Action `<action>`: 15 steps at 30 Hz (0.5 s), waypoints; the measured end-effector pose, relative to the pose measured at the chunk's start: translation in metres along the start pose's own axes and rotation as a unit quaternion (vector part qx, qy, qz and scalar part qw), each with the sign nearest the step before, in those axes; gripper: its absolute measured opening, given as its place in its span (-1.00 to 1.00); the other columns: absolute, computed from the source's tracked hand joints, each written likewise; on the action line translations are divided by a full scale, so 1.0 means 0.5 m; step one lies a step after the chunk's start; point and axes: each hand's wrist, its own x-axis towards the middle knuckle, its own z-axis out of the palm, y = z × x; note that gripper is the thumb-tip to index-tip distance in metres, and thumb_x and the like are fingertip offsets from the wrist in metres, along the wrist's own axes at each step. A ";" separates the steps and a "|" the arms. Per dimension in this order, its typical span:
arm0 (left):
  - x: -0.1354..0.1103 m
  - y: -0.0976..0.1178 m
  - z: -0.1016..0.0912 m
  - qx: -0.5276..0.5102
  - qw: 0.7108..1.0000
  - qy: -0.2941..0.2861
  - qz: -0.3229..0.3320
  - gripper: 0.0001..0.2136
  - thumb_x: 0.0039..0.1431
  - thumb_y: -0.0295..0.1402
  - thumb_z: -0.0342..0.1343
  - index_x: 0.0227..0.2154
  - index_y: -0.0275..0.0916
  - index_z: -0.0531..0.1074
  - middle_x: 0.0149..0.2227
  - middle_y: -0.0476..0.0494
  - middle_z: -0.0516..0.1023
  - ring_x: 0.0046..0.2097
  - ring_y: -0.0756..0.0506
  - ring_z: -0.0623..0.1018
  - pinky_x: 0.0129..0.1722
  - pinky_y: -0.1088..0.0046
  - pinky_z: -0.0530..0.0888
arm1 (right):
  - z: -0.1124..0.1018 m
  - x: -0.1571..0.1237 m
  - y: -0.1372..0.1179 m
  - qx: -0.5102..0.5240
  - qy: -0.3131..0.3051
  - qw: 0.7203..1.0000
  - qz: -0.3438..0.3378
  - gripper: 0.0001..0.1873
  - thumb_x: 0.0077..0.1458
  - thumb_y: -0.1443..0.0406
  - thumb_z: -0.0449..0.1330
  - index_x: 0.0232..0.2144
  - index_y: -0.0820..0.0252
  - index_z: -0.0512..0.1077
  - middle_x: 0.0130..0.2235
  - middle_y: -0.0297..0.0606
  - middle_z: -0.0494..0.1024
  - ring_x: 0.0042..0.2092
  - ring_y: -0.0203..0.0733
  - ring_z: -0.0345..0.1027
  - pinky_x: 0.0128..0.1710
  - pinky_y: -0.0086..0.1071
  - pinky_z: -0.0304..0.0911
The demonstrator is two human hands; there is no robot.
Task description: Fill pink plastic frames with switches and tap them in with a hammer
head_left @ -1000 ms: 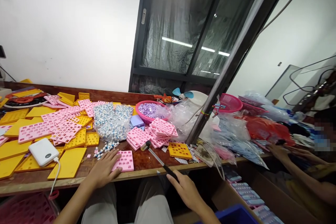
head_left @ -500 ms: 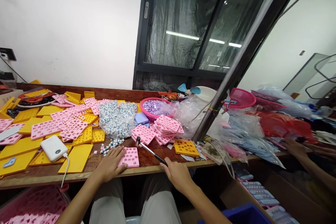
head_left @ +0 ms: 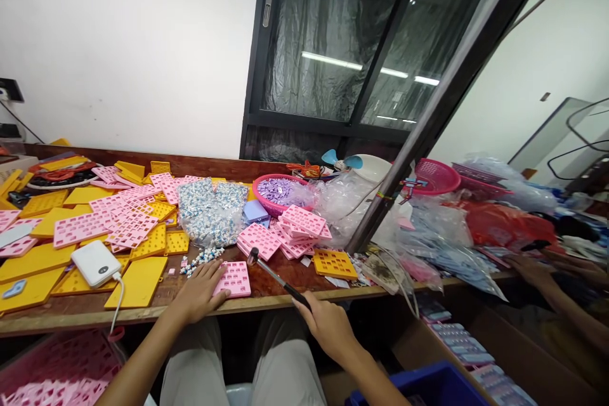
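My left hand [head_left: 197, 295] lies flat on the wooden bench edge, fingers spread, its fingertips pressing the left side of a small pink tray with pockets [head_left: 234, 279]. My right hand [head_left: 327, 327] is closed round the black handle of a small hammer [head_left: 273, 274]. The hammer's shaft slants up and left, and its head hovers just right of and above the pink tray. Small blue-and-white parts [head_left: 200, 259] lie scattered beside my left fingers.
Stacks of pink trays [head_left: 299, 228] and yellow trays [head_left: 137, 279] cover the bench [head_left: 266, 295]. A white power bank [head_left: 96, 262], a bag of parts [head_left: 209, 210] and a pink basket [head_left: 276, 193] are there too. Another person's hands [head_left: 535, 269] work at the right.
The hammer head has swung left and down toward the pink tray and now sits near it. My left hand stays on the tray. The view has shifted slightly.
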 end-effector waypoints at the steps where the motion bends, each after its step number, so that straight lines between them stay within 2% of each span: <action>1: 0.000 0.000 0.000 -0.001 1.000 0.001 0.001 -0.32 0.38 0.13 -0.22 0.38 -0.19 0.17 0.42 -0.26 0.17 0.41 -0.25 0.17 0.38 0.10 0.07 | 0.000 -0.003 0.000 0.004 0.000 1.000 0.001 -0.62 0.45 0.08 -0.12 -0.09 0.12 0.41 -0.31 -0.15 0.67 -0.25 0.02 0.60 -0.40 -0.39 0.13; 6: 0.005 0.003 0.001 0.000 1.000 0.004 0.000 -0.33 0.38 0.13 -0.23 0.37 -0.16 0.18 0.42 -0.26 0.17 0.42 -0.25 0.17 0.38 0.10 0.06 | -0.006 -0.014 0.005 0.018 -0.014 1.000 -0.019 -0.62 0.43 0.07 -0.07 -0.07 0.12 0.45 -0.29 -0.13 0.67 -0.26 0.06 0.60 -0.37 -0.35 0.20; 11: 0.021 0.009 0.011 0.001 0.999 0.003 -0.037 -0.31 0.38 0.13 -0.26 0.37 -0.23 0.18 0.41 -0.32 0.17 0.41 -0.28 0.17 0.37 0.08 0.06 | 0.014 -0.037 0.029 0.161 0.047 0.986 -0.023 -0.49 0.45 0.00 -0.20 -0.11 0.11 0.45 -0.30 -0.16 0.65 -0.24 0.00 0.59 -0.27 -0.33 0.28; 15: 0.027 0.007 0.027 -0.008 0.999 0.017 -0.039 -0.32 0.38 0.13 -0.25 0.37 -0.20 0.16 0.42 -0.31 0.15 0.42 -0.29 0.15 0.36 0.05 0.05 | 0.039 -0.062 0.047 0.084 0.009 0.996 -0.028 -0.46 0.43 -0.04 -0.19 -0.19 0.13 0.44 -0.38 -0.15 0.64 -0.31 0.05 0.59 -0.37 -0.33 0.23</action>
